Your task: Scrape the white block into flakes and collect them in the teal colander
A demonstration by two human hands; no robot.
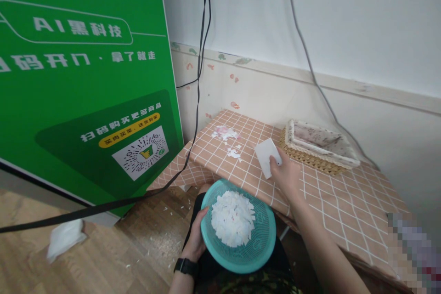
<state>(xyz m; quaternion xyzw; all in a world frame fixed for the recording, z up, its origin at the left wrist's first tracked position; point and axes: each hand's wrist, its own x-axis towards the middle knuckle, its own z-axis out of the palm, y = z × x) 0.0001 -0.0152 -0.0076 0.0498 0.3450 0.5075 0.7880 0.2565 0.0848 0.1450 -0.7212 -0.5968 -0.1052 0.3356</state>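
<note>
My left hand (196,235) grips the left rim of a teal plastic basket (237,262), which rests over my lap below the table edge. A heap of white paper scraps (232,218) lies in the basket. Over the table, my right hand (285,170) pinches a flat white card (266,156) between thumb and fingers. To the card's left, more torn paper bits (225,133) and a smaller cluster of scraps (234,153) lie on the checked tablecloth (248,177). What the card is made of I cannot make out.
A woven basket (317,151) with a fabric lining stands by the wall, right of my right hand. A green panel (86,82) rises on the left. A black cable (196,133) hangs across in front of the table. On the floor lies a white bag (65,239).
</note>
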